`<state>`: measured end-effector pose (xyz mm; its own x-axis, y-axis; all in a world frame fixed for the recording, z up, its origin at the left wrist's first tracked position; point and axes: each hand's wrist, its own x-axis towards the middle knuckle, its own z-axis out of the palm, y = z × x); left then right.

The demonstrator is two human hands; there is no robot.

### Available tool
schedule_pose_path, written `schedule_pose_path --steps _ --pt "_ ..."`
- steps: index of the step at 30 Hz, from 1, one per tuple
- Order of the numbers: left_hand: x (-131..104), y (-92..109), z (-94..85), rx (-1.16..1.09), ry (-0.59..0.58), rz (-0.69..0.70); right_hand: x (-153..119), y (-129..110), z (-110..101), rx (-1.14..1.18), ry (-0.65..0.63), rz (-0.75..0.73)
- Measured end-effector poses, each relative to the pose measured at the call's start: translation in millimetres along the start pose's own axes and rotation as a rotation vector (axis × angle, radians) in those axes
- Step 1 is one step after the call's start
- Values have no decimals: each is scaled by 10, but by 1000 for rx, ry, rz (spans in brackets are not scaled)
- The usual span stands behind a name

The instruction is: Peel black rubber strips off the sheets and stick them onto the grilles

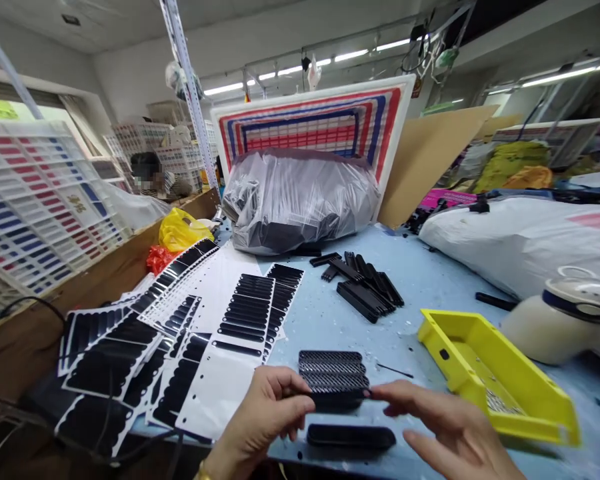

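On the flat pale-blue tabletop (313,313), we see left hand (267,413) pinching black textured strips (333,372) at one end, right hand (450,430) spread open, fingertip at the other

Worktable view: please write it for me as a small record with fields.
left hand: fingertips at left end of patterned black stack
right hand: spread, fingertip at stack's right end
nearest edge: black bar
left side: sheets with black strips
right side: yellow tray, small bits inside
behind: loose black pieces, plastic-wrapped bundle
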<state>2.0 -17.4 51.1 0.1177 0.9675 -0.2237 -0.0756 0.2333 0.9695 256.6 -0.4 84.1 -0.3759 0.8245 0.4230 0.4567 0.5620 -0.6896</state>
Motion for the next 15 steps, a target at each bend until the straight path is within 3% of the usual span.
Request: schedule_pose_path --steps 2,5,8,15 --pt "15 5 26 228 59 175 62 -39 -6 -64 80 -7" --pt "32 -30 54 523 86 405 127 -21 71 -187 173 -158" --pt "56 -107 80 601 23 483 128 16 166 -271 85 -281" --pt "110 -198 63 597 31 585 99 41 270 -317 -102 -260"
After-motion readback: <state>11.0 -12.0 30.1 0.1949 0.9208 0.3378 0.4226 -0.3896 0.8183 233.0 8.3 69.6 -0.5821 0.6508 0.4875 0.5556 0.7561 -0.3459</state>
